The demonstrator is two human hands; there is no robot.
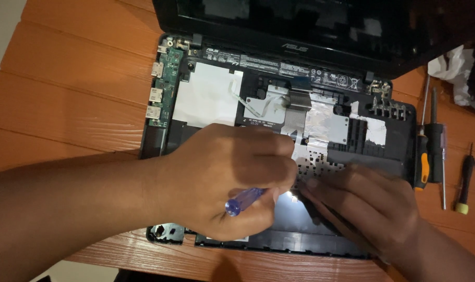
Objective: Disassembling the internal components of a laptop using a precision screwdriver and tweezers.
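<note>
gripping a blue-handled screwdriver (243, 201) in a closed left hand (224, 180), the person works on the opened laptop (279, 104); right hand (365, 206) presses flat, fingers extended. keeping the tip upright seems wise.

Screwdriver (243, 201) tip hidden under hand (232, 177)

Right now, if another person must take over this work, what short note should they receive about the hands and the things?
Left hand: closed around a blue-handled screwdriver, its tip hidden near the middle of the opened laptop.
Right hand: fingers rest flat on the laptop's lower part, beside the left hand; it holds nothing that I can see.
Done: the keyboard cover is already off; the green board and silver shielding are exposed.
Left: I cannot tell which screws remain.
Spare screwdrivers lie on the orange wooden table, right of the laptop.
</note>
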